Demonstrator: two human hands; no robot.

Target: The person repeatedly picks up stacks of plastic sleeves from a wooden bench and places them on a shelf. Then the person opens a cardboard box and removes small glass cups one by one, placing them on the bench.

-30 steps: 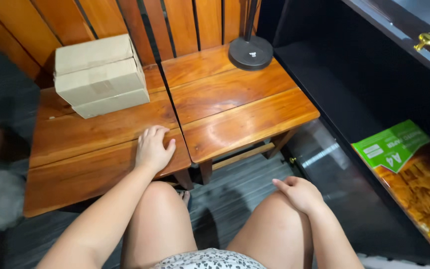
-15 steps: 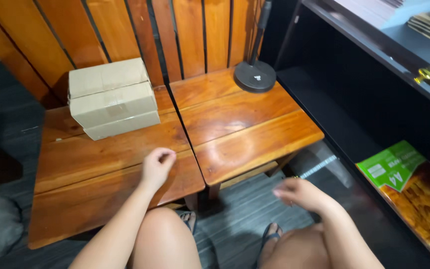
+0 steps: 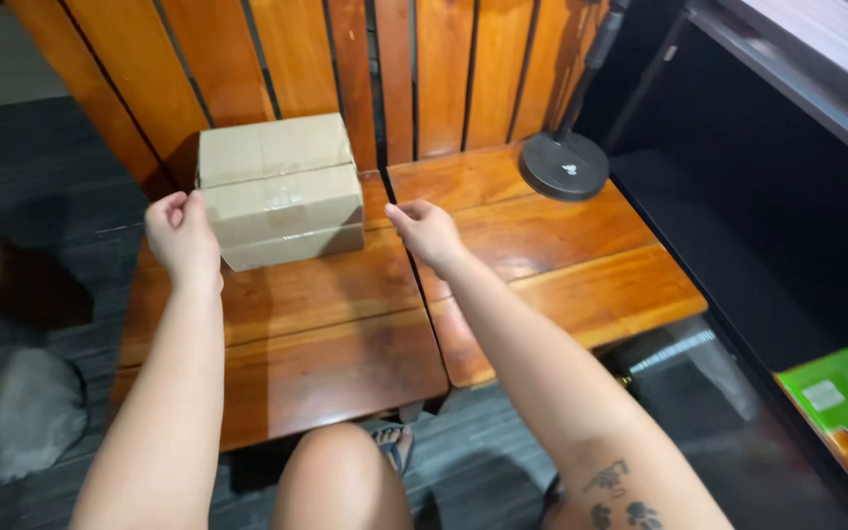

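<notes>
A taped cardboard box [image 3: 280, 188] sat in the upper left of the frame on the left wooden desk [image 3: 287, 334]. The left hand [image 3: 182, 236] touched its side, grip open; the right hand [image 3: 428, 234] hovered open just beside. Nothing was lifted yet. A black lamp base [image 3: 563, 165] stood upper right.

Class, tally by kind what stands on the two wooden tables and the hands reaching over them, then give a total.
Cardboard box: 1
Round black stand base: 1
Hands: 2, left hand and right hand
Wooden tables: 2, left table and right table
Total: 6
</notes>
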